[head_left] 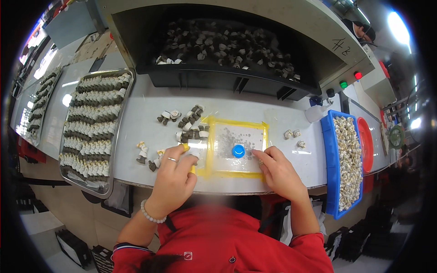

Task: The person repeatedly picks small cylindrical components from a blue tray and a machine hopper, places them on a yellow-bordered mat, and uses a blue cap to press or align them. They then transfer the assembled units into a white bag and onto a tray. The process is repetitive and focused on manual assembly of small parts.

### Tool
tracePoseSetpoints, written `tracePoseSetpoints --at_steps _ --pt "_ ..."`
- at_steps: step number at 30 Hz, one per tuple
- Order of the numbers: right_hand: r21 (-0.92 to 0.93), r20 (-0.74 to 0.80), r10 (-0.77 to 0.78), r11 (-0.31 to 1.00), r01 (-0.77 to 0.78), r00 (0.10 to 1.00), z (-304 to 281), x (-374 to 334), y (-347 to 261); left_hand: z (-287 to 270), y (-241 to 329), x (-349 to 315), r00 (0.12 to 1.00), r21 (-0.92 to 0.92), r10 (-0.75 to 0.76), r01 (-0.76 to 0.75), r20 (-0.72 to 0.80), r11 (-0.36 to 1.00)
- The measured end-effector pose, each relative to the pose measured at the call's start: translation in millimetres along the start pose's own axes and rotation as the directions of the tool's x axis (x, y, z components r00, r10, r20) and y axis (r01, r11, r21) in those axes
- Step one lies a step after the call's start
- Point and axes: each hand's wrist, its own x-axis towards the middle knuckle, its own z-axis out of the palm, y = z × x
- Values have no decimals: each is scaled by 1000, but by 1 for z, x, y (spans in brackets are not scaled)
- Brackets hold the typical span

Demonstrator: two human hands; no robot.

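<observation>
Flanking a small blue cap with both hands

My right hand (278, 173) points its index fingertip at the round blue cap (238, 151), just beside its right edge. A tiny pale bit shows near my thumb and finger, but I cannot tell whether I am pinching it. My left hand (175, 175) is half curled, yellow covers (185, 147) on two of its digits; I cannot tell whether anything is inside that curl. Just beside it on the table (236, 102) lies a white-and-dark figure piece (155, 162), with more figure pieces (190, 118) beyond my fingers.

I judge these pieces to be light and stiff, perhaps brittle at the thin parts, so I would take one around its thick middle with thumb and forefinger, lightly. They look matt, so they should not slip much. The cap looks like smooth plastic, easiest held by its rim.

The cap stands on a pale sheet (223, 166) speckled with grey round spots and framed in glossy yellow tape (210, 145). Three knobbly pale pieces (297, 133) lie to the right, near a ribbed-looking blue crate (331, 168) heaped with similar ones. Leftward, a shiny metal tray (122, 125) carries neat rows of figures.
</observation>
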Motion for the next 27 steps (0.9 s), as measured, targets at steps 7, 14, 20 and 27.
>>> tracePoseSetpoints --at_steps 7,14,20,27 --pt "163 -153 15 987 10 988 17 -6 14 19 -2 0 990 173 -114 100 78 980" --pt "37 -320 -132 988 152 938 16 3 19 22 4 -3 976 -347 -197 218 95 912" --pt "24 -226 -208 975 219 951 17 4 23 47 12 -8 897 -866 -337 394 287 309" --pt "-18 -67 -106 994 105 992 3 11 9 49 6 -6 857 -896 -333 439 394 68"
